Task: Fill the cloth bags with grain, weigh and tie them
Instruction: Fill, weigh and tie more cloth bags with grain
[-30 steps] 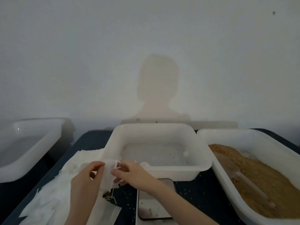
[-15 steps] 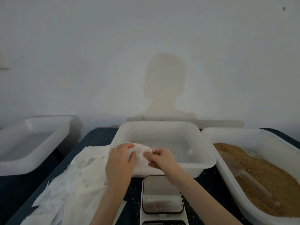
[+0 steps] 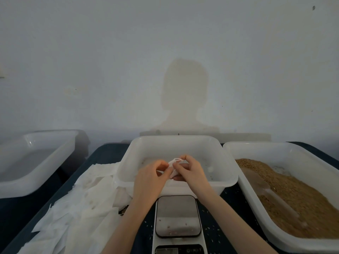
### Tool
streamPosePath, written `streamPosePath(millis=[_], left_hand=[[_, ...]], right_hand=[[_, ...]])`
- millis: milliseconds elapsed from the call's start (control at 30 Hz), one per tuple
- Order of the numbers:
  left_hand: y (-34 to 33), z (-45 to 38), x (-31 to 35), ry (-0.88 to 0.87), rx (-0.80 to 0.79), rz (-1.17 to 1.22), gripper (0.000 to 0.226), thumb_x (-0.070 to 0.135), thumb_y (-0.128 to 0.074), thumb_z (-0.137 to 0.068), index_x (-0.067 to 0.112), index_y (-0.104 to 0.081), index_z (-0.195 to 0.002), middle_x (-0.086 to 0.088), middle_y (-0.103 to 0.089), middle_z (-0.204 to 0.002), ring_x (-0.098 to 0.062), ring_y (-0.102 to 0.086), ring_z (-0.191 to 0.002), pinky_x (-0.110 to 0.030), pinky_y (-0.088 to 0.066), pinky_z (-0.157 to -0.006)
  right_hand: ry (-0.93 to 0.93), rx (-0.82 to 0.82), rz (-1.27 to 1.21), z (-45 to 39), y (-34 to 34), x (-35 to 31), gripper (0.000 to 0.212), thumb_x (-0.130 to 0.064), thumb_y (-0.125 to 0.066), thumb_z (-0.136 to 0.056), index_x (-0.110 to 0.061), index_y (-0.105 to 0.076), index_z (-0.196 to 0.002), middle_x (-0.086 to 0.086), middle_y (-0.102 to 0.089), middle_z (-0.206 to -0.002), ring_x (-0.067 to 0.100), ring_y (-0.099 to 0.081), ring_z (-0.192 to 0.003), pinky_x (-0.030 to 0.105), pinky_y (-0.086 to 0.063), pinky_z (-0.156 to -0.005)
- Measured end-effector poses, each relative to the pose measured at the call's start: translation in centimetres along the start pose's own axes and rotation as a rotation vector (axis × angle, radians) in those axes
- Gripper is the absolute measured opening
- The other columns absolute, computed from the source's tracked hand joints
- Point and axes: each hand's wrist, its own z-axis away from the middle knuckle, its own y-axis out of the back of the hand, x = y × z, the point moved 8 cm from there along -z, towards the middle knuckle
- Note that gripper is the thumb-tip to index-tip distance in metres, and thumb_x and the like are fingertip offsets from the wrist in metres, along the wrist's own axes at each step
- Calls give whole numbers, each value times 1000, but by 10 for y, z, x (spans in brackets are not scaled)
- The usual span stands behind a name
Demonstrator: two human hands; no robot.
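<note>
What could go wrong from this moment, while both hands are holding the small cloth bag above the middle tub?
1. The cloth bag is held only by the fingertips of the left hand and right hand, so it may slip into the middle tub.
2. Loose grains already lie on the scale; they could falsify the weight.
3. The grain tub stands far right, so carried grain may spill onto the table.

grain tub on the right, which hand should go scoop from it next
Right hand, probably: it is on the side of the white plastic tub of brown grain. The left hand can hold the small white cloth bag both pinch.
</note>
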Motion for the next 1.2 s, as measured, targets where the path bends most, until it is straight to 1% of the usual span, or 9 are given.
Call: streamPosePath(millis=[100,267,467,667,767,867,1000,1100,1200], left_hand=[[3,-3,-4,52,44,98,9,29,-65,-85,34,-61,-79,18,-65,-79,5,-59,-75,-6,-39,-65],[5,5,12,-52,194,-14,3,29,-65,-86,30,-63,-84,19,-60,-82,1,-54,-79,-8,-34,-63],[4,10,26,-125,278,-58,14,25,-66,-81,35,-56,-79,25,-49,-72,0,-47,-74,-10,-30,-60],[0,13,32,-195,304,-44,12,21,-68,-80,30,-61,-78,22,-55,-75,-2,-49,-75,-12,-34,-62],[-6,13,36,-267,268,-19,8,19,-68,-81,26,-63,-81,18,-61,-81,-6,-53,-81,-17,-39,-71],[-9,12,33,-272,225,54,8,19,-68,-83,26,-64,-84,16,-64,-86,-5,-55,-89,-16,-41,-76],[-12,9,28,-271,173,100,11,15,-69,-82,26,-65,-81,20,-61,-85,0,-53,-89,-11,-38,-70],[-14,9,26,-281,128,132,16,15,-70,-81,29,-65,-87,25,-58,-87,6,-51,-88,-8,-37,-67],[-21,8,21,-284,-24,143,46,32,-76,-74,34,-53,-114,32,-51,-107,13,-44,-103,-2,-33,-81]], right_hand=[[17,-6,63,2,5,-4,10,-4,-54,-95,-11,-52,-88,5,-70,-75,20,-69,-61,22,-52,-56],[158,63,687,6,10,-19,40,-4,-45,-90,-38,-57,-73,-22,-62,-75,4,-63,-54,25,-49,-57],[110,68,604,7,20,-22,34,-9,-41,-96,-36,-53,-79,-9,-64,-79,9,-64,-53,37,-52,-63],[78,0,907,8,17,-18,34,-14,-42,-94,-32,-71,-95,-15,-65,-83,0,-64,-61,25,-48,-63],[64,-83,788,9,8,-18,42,-4,-46,-86,-36,-65,-67,-13,-60,-67,6,-60,-67,36,-49,-71],[4,-80,453,9,10,-15,34,1,-46,-86,-20,-71,-77,11,-64,-77,20,-60,-76,35,-49,-72],[-173,-85,260,11,11,2,16,-20,-59,-91,-19,-75,-91,-8,-70,-81,2,-64,-77,14,-46,-68],[-101,-71,269,11,12,-5,20,-9,-63,-85,-25,-75,-83,-18,-69,-67,-9,-62,-70,6,-44,-64],[-115,-81,341,11,13,-5,30,1,-57,-85,-23,-74,-86,-18,-67,-75,-4,-60,-76,12,-45,-76]])
